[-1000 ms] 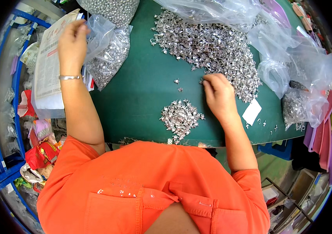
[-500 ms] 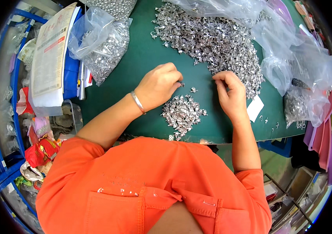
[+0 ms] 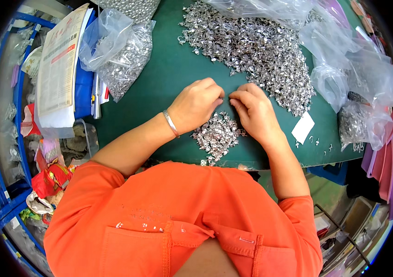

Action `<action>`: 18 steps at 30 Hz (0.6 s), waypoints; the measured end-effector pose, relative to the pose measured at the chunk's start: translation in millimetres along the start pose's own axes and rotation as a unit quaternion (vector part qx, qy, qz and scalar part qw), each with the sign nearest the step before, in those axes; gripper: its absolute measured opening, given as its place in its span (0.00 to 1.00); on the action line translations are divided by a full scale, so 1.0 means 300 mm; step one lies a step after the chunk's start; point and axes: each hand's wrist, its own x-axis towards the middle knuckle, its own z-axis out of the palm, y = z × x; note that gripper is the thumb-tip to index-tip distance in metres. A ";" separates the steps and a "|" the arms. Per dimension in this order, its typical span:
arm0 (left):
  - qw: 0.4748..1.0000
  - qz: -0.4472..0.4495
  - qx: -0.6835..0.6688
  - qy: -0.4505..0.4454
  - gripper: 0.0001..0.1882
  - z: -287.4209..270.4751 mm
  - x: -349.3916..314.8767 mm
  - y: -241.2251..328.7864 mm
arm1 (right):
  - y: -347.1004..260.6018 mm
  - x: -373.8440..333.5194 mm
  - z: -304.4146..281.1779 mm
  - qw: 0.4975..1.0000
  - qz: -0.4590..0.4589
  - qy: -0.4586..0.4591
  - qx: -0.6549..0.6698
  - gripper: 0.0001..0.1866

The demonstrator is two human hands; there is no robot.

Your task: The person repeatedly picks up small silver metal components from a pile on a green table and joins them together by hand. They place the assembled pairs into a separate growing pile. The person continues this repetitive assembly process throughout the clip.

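Left hand (image 3: 196, 105): narrow, grip unclear | right hand (image 3: 255, 113): narrow, grip unclear | small pile (image 3: 216, 136): on tabletop (image 3: 169, 60), 6–7 o'clock of hands, left nearer, long axis roughly 12–6 | big pile (image 3: 256, 51): 1 o'clock

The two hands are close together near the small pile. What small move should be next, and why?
Perhaps bring the right hand slightly closer to the left hand: both are curled, facing each other across a narrow gap beyond the small pile of silvery pieces. I cannot tell if either holds a piece.
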 end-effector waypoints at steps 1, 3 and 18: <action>1.000 -0.016 -0.026 0.000 0.05 -0.005 0.000 0.002 | 0.013 0.005 -0.005 1.000 -0.005 0.011 -0.010 0.04; 0.996 -0.051 -0.071 -0.013 0.05 -0.018 0.002 0.006 | 0.036 0.008 -0.025 0.999 0.029 0.038 -0.008 0.04; 0.991 -0.101 -0.058 0.058 0.05 -0.042 0.006 -0.032 | 0.017 -0.029 -0.011 1.000 0.012 0.008 -0.010 0.08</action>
